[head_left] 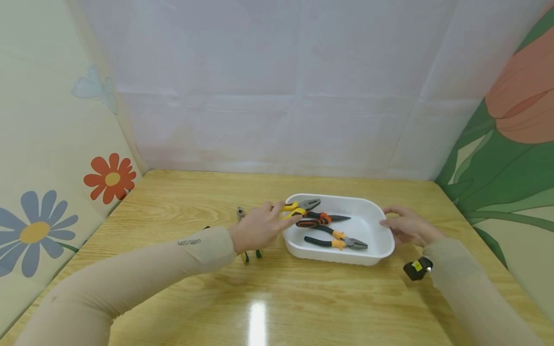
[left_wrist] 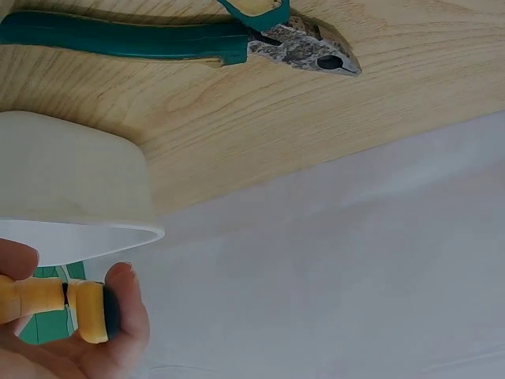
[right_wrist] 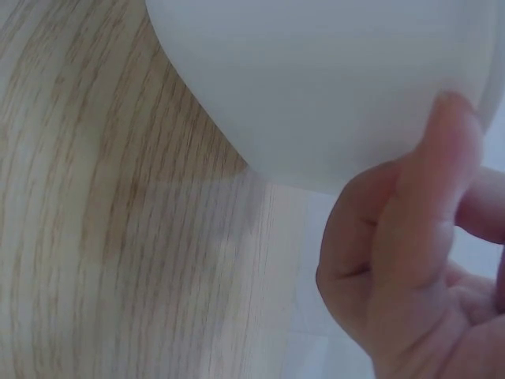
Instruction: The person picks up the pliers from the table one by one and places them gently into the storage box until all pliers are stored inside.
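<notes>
My left hand (head_left: 261, 226) holds yellow-handled pliers (head_left: 300, 206) over the left rim of a white plastic tray (head_left: 374, 230), their grey jaws pointing right; the left wrist view shows fingers around the handles. Inside the tray lie red-and-black long-nose pliers (head_left: 318, 220) and black-and-orange combination pliers (head_left: 339, 240). With thumb and fingers my right hand (head_left: 409, 226) grips the tray's right end; its thumb or finger touches the outer wall in the right wrist view. Green-handled pliers (left_wrist: 134, 39) rest on the table left of the tray, partly hidden by my left hand in the head view.
A black-and-yellow object (head_left: 418, 268), perhaps a tape measure, sits by my right wrist. A small dark thing (head_left: 207, 227) shows past the left sleeve. The wooden table (head_left: 195, 192) ends at a white cloth backdrop (head_left: 277, 120), with flower-printed panels at both sides.
</notes>
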A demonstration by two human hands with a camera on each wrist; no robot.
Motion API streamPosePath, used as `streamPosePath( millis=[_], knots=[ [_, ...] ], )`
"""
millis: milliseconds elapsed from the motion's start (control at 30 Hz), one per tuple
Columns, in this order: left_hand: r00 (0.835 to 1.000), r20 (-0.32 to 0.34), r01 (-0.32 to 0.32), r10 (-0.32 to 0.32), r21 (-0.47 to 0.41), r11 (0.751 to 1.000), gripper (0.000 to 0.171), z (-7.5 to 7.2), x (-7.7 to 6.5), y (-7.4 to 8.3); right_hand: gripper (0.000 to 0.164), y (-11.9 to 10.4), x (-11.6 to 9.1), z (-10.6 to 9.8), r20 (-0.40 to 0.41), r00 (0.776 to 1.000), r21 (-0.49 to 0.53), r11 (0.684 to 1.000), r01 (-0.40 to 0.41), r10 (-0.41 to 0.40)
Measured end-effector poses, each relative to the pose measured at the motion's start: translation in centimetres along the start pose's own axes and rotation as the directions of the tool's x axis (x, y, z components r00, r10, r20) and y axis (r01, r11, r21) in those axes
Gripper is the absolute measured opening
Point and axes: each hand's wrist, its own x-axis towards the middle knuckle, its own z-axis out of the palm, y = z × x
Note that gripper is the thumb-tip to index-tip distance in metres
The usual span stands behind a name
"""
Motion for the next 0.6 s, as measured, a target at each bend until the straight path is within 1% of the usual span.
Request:
streamPosePath(
  millis=[200, 300, 400, 467, 600],
  knots=[
    [0.999, 0.023, -0.023, 0.022, 0.015, 1.0, 0.052, -0.4, 0.8, 0.2, 0.048, -0.1, 0.0, 0.0, 0.002, 1.0, -0.004, 1.0, -0.004, 0.004],
    [0.998, 0.064, -0.024, 0.022, 0.025, 0.999, 0.053, -0.6, 1.2, 0.3, 0.047, -0.1, 0.0, 0.0, 0.002, 1.0, -0.01, 1.0, -0.007, 0.007],
    [0.993, 0.121, -0.018, 0.014, 0.031, 0.999, 0.054, -0.8, 1.6, 0.4, 0.047, -0.2, 0.0, 0.0, -0.001, 1.0, -0.019, 1.0, -0.013, 0.013],
    [0.989, 0.147, -0.016, 0.011, 0.031, 0.999, 0.055, -1.0, 1.9, 0.5, 0.047, -0.2, 0.0, 0.0, -0.004, 1.0, -0.02, 1.0, -0.015, 0.015],
    [0.99, 0.138, -0.027, 0.022, 0.035, 0.999, 0.056, -1.0, 2.3, 0.7, 0.047, -0.2, 0.0, 0.0, -0.008, 1.0, -0.022, 1.0, -0.022, 0.022]
  ],
)
